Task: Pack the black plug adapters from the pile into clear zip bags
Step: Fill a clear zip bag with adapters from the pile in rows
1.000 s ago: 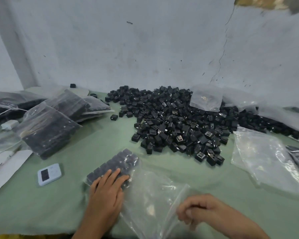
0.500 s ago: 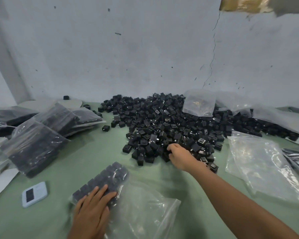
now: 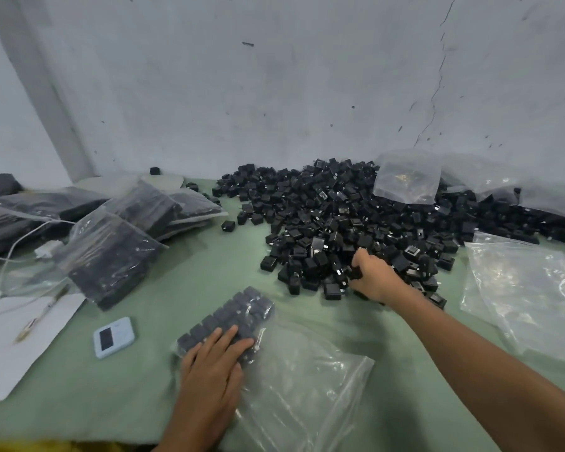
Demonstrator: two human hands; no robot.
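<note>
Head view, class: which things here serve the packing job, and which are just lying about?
In use: black plug adapters, part-filled zip bag under the left hand, right hand gripping adapters, spare clear bags, filled bags.
Lying about: white handheld device, white charger and cable, paper sheet.

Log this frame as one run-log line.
phase: picking from pile | left hand: flat on partly filled clear plastic zip bag | right hand: grips black plastic plug adapters at pile's near edge
</note>
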